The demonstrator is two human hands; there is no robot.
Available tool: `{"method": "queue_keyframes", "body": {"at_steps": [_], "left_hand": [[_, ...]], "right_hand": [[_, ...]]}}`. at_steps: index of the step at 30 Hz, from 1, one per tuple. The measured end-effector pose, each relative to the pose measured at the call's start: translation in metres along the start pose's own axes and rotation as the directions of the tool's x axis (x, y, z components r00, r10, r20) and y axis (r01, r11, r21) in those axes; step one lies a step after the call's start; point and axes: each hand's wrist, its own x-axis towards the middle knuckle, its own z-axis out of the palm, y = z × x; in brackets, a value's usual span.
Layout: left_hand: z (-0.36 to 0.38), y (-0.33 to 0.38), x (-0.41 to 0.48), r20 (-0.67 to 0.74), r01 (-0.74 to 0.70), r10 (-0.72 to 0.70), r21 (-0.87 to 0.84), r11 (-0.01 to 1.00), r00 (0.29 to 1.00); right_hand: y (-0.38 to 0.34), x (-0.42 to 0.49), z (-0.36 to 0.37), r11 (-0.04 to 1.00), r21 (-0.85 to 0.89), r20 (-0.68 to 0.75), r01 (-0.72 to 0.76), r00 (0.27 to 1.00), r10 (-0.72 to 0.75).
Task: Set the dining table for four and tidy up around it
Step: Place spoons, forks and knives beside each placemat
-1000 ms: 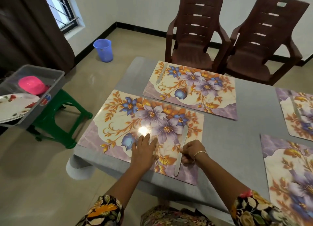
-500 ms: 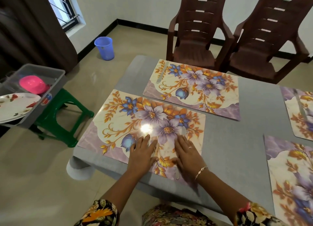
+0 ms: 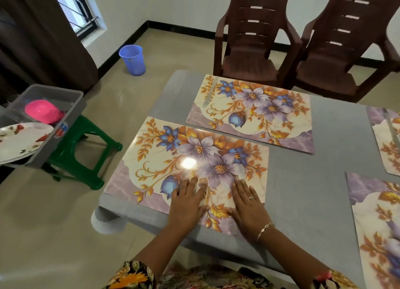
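The left hand (image 3: 187, 204) and right hand (image 3: 247, 206) lie flat with fingers straight, gripping nothing, on the near edge of the near-left placemat (image 3: 168, 156) on the grey table (image 3: 303, 191). The right hand covers most of a knife (image 3: 241, 171); only its blade tip is clearly visible beyond the fingertips. The two right placemats (image 3: 376, 213) are cut off at the frame edge.

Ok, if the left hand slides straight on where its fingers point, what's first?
Likely the near edge of the far placemat; the near placemat ahead of the left hand looks bare.
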Motion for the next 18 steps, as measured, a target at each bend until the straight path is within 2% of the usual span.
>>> {"method": "queue_keyframes", "body": {"at_steps": [2, 5, 7, 11, 15, 18], "left_hand": [[-0.002, -0.007, -0.001, -0.026, -0.047, 0.047, 0.009, 0.999, 0.999], [-0.008, -0.030, -0.007, -0.109, -0.105, 0.102, -0.026, 0.994, 0.989], [-0.012, -0.057, -0.012, -0.151, -0.098, 0.088, -0.057, 0.994, 0.985], [-0.023, -0.137, -0.025, -0.178, -0.053, 0.039, -0.078, 0.996, 0.983], [-0.036, -0.239, -0.055, -0.269, 0.081, -0.102, -0.088, 0.993, 0.958], [-0.042, -0.308, -0.089, -0.217, 0.255, -0.282, -0.143, 0.956, 0.935]], "right_hand": [[-0.002, 0.000, -0.001, 1.000, 0.004, -0.040, 0.031, 0.999, -0.031], [-0.023, 0.005, -0.012, 0.999, 0.044, -0.096, 0.007, 0.995, -0.003], [-0.049, 0.017, -0.013, 0.995, 0.096, -0.164, 0.040, 0.986, -0.024], [-0.120, 0.055, -0.004, 0.988, 0.094, -0.275, 0.118, 0.957, -0.088], [-0.210, 0.095, 0.014, 0.971, 0.078, -0.328, 0.224, 0.926, -0.187], [-0.274, 0.128, 0.026, 0.940, 0.038, -0.320, 0.340, 0.895, -0.311]]}}
